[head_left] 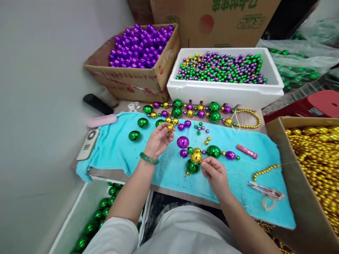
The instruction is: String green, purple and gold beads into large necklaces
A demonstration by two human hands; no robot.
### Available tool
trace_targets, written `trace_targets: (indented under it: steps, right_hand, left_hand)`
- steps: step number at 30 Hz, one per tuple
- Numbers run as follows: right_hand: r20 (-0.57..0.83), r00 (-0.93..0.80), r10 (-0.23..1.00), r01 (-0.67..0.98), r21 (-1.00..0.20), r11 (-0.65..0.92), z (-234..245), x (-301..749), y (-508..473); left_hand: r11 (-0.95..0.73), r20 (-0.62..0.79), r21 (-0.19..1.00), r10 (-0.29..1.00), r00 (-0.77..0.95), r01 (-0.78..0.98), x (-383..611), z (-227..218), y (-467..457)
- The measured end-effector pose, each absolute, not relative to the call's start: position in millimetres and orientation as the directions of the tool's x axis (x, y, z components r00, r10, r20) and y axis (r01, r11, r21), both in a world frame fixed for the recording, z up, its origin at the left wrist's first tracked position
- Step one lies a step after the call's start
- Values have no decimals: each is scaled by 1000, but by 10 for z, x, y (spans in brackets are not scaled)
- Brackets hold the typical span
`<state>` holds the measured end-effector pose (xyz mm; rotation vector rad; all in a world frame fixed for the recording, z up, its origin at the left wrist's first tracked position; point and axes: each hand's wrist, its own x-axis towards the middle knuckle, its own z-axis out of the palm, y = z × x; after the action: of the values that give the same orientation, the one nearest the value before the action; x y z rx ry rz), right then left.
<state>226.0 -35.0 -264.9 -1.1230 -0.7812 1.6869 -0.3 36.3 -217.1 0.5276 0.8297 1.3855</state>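
Observation:
My left hand (159, 141), with a green bangle (148, 158) at the wrist, pinches a small gold bead (170, 128) above the blue towel. A thin white thread (176, 134) runs from its fingertips to a large purple bead (183, 142). My right hand (215, 173) is closed, its fingertips pressed together at the edge of a large gold bead (196, 155) on the beaded strand. Along this strand to the right are a large green bead (213, 151) and a purple bead (230, 155). Another large green bead (192, 167) lies below the gold one.
Scissors (266, 190), a pink packet (247, 151) and a short gold bead chain (266, 172) lie on the blue towel (166, 176). Behind are a finished-looking bead strand (190, 113), a white foam box (225, 90) and a cardboard box (132, 83). Another box (296, 197) stands right.

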Motion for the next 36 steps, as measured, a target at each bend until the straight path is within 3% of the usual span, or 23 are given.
trace_targets:
  steps: [5,17,25,31,36]
  right_hand:
    - [-294,-166,941,-302,-893,-332,-2583,2147,-371]
    - [-273,-161,948,-173,-938,-300,-2436,2023,-418]
    - [-264,-153,952,-107,-954,-282,-2366,1932,-417]
    - [-291,-165,942,-210,-923,-322,-2453,1834,-411]
    - [-247,-269,931,-271,-908,-319,-2484,1775,-361]
  left_hand:
    - [70,-175,733,981,-88,-677,-117,-2155,185]
    - [-88,-32,824,979,-201,-559,-230,-2152,70]
    - [-329,234,927,883,-407,-181,-284,-2204,0]
    - [-158,22,867,960,-280,-473,-150,-2121,-86]
    - [-41,-67,875,976,-205,-483,-225,-2009,-46]
